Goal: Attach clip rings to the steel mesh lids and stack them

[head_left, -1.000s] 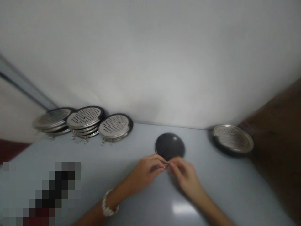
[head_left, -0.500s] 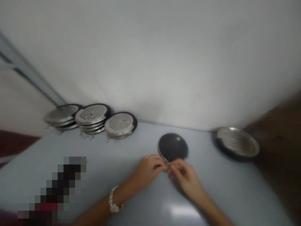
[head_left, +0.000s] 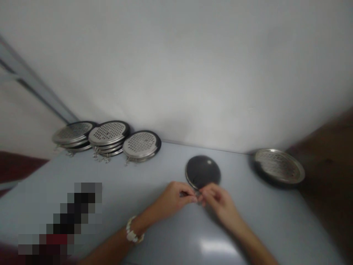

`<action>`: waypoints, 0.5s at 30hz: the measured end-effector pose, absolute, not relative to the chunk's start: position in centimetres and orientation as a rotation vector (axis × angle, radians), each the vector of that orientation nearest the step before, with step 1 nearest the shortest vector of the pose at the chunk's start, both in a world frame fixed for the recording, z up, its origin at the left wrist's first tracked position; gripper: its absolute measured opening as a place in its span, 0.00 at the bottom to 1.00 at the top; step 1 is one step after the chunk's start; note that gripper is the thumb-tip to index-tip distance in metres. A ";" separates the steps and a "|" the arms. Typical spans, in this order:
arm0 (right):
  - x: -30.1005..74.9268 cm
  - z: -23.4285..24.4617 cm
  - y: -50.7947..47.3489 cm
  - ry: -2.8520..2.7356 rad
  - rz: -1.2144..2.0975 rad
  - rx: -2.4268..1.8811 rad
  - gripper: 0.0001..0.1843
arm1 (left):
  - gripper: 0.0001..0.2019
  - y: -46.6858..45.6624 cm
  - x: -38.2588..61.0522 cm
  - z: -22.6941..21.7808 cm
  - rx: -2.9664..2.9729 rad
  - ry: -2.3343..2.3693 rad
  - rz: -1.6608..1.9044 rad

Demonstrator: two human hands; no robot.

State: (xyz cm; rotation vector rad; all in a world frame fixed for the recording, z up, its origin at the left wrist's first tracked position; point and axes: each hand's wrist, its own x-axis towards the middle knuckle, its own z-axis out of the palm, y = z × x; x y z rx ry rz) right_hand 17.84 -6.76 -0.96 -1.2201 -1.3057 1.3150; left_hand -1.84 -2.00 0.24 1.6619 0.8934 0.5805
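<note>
Black disc [head_left: 203,170] lies just beyond left grip [head_left: 176,197] and right grip [head_left: 218,199], both pinching its metal fitting [head_left: 198,192].

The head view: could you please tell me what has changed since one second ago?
The view has swung slightly, putting the perforated discs further right in it. The small metal piece between left hand and right hand shows less. Both hands stay at the near edge of the black disc.
</note>
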 end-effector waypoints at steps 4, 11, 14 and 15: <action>17.3 -1.3 -6.9 -1.281 1.337 -1.190 0.21 | 0.06 -1.9 -1.8 0.2 1.798 0.964 0.582; 16.8 -1.5 -7.2 -1.252 1.416 -1.139 0.21 | 0.10 -2.0 -1.9 -0.4 1.997 1.120 0.593; 16.8 -1.7 -7.2 -1.232 1.436 -1.129 0.20 | 0.09 -2.0 -1.8 -0.5 2.031 1.121 0.615; 16.8 -1.8 -7.1 -1.222 1.431 -1.130 0.19 | 0.08 -2.1 -1.8 -0.4 2.026 1.120 0.627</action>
